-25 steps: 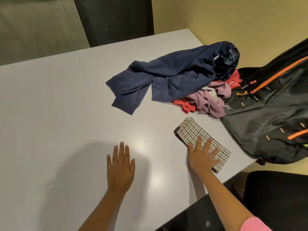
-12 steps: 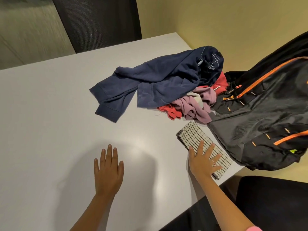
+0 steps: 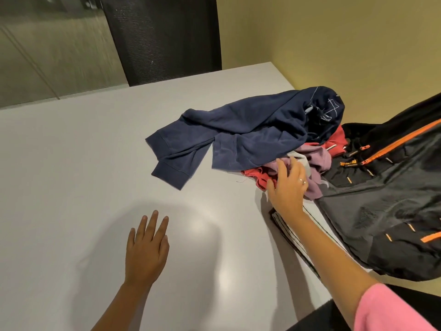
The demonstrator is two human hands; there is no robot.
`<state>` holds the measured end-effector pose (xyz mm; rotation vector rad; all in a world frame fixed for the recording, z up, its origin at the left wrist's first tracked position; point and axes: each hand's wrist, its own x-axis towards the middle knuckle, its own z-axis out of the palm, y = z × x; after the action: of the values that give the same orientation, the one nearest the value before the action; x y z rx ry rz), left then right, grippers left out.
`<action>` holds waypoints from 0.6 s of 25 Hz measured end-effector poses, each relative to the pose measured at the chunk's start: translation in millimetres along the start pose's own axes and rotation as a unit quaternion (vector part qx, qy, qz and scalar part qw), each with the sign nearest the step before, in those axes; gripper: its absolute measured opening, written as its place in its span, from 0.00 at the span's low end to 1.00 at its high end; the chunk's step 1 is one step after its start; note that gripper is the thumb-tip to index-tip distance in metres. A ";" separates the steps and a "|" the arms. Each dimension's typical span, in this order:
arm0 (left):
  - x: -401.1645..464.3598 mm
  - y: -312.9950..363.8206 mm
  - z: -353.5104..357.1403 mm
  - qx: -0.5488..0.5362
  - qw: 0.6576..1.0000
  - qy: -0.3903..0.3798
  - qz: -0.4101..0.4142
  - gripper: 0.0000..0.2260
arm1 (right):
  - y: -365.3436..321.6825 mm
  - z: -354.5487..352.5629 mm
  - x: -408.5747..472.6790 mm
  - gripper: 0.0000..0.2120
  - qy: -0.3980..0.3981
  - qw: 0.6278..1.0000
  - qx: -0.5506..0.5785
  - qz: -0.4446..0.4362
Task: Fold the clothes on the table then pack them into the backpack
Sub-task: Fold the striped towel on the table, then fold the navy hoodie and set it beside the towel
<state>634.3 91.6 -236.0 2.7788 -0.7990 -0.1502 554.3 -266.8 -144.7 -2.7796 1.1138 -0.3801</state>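
A pile of clothes lies at the table's right side: a navy sweatshirt on top, a red garment and a mauve garment beneath. My right hand reaches into the pile's near edge, fingers spread over the red and mauve fabric; whether it grips anything I cannot tell. A folded striped cloth lies under my right forearm, mostly hidden. The black backpack with orange zips lies right of the pile. My left hand rests flat and open on the white table.
A black mesh chair back stands beyond the table's far edge. A yellow wall runs along the right. A dark chair seat sits below the near right corner of the table.
My right hand has left the folded striped cloth and moved forward onto the clothes pile. My left hand has stayed flat on the table. The view has tilted up.
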 end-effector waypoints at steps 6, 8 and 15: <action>9.9 -9.1 -1.4 0.000 0.999 0.019 -0.034 0.23 | -16.9 -22.7 127.6 0.36 -0.007 0.999 -0.024 0.025; 11.6 -9.4 -1.5 -0.001 0.999 0.024 -0.035 0.24 | -18.3 -23.7 155.0 0.38 -0.013 0.995 0.040 0.088; 12.7 -8.0 -1.1 0.007 0.999 0.017 -0.041 0.23 | -48.1 -31.1 172.6 0.17 0.112 0.920 0.329 0.180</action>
<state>649.2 91.6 -237.5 2.8204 -0.6805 -0.1118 697.9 -352.3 -72.9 -1.9383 1.2226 -0.8568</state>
